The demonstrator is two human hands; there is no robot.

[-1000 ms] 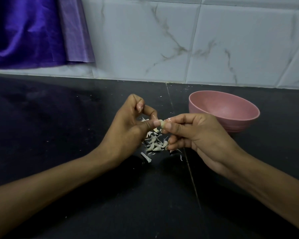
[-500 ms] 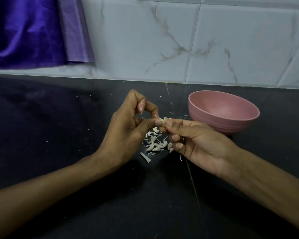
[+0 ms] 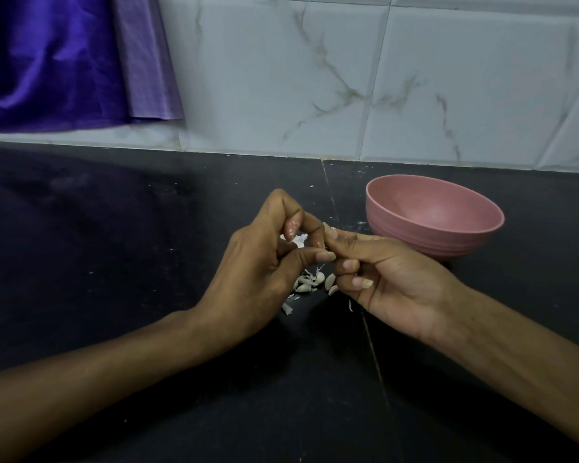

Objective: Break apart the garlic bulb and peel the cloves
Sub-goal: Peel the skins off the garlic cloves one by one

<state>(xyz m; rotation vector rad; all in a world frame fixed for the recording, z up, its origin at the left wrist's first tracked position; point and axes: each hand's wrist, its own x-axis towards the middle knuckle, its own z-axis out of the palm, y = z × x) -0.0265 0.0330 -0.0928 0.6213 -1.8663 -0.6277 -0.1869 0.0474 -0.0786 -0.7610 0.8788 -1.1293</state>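
While both hands meet above the tabletop (image 3: 147, 262), left hand (image 3: 261, 265) and right hand (image 3: 381, 272) curl their fingers (image 3: 315, 228) around one clove (image 3: 327, 226); other cloves (image 3: 310, 284) lie below, near a bowl (image 3: 448, 235). No writing shows.

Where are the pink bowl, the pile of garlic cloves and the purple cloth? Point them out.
pink bowl (image 3: 482, 232): head view, on its near outer wall.
pile of garlic cloves (image 3: 310, 282): head view, a clove mid-pile.
purple cloth (image 3: 47, 68): head view, on its dark folds.

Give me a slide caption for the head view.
Both hands, left and right, pinch a garlic clove above peel scraps beside a pink bowl.
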